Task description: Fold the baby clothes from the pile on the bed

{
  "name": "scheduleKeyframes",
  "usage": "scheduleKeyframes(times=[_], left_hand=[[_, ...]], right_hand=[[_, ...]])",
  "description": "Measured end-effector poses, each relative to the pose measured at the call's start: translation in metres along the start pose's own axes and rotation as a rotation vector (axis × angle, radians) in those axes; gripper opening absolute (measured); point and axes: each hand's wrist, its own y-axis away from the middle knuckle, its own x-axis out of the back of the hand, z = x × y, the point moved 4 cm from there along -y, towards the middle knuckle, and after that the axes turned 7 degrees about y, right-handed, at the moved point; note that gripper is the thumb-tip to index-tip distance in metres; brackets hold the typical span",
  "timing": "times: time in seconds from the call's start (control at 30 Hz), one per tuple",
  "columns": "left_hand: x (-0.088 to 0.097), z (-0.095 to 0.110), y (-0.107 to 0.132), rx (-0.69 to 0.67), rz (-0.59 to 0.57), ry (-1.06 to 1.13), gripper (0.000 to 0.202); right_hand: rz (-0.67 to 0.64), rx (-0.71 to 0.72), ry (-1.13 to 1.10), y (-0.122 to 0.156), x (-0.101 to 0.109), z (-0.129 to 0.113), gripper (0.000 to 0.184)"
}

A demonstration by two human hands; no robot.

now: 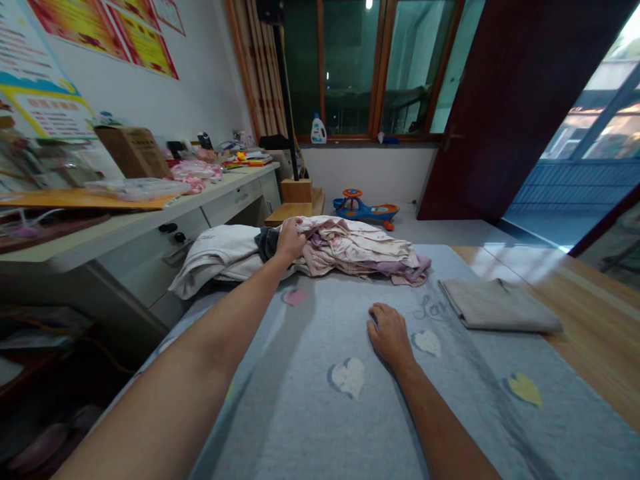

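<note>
At the far end of the blue heart-patterned cloth, my left hand reaches into a heap of clothes. Its fingers are closed on the edge of a white garment with a small pink print. Pink and mauve clothes lie crumpled beneath it. Left of that hand are a dark grey piece and a thick white garment. My right hand rests palm down on the cloth, fingers slightly bent and holding nothing. A folded beige garment lies flat to its right.
Along the left wall runs a cluttered desk with a cardboard box. Beyond the clothes are a wooden step-like stand and a blue ride-on toy. A detergent bottle stands on the windowsill. On the right is a dark open door.
</note>
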Motion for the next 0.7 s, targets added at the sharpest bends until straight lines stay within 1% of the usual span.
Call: scheduleKeyframes(times=[0.07,0.17,0.27,0.37,0.43,0.5,0.7], left_hand=[[0.005,0.018,0.003,-0.075,0.050,0.042,0.035],[0.012,0.051,0.013,-0.188,0.080,0.093,0.030],[0.020,0.081,0.032,-0.269,0.080,0.110,0.028],[0.027,0.103,0.059,-0.364,0.054,0.139,0.034],[0.032,0.112,0.078,-0.422,0.042,0.152,0.037],[0.037,0.116,0.095,-0.464,0.042,0.166,0.037],[0.059,0.121,0.142,-0.459,0.037,0.148,0.035]], right_hand=[[-0.002,0.000,0.001,0.000,0.002,-0.001,0.028],[-0.007,-0.001,0.000,0.000,0.003,-0.001,0.029],[-0.014,-0.002,-0.002,0.000,0.003,-0.001,0.029],[-0.013,-0.003,0.000,0.000,0.002,0.000,0.028],[-0.016,-0.001,0.002,0.000,0.002,0.000,0.028],[-0.024,0.001,0.004,0.000,0.002,0.000,0.028],[-0.023,0.001,0.012,0.000,0.004,-0.001,0.027]])
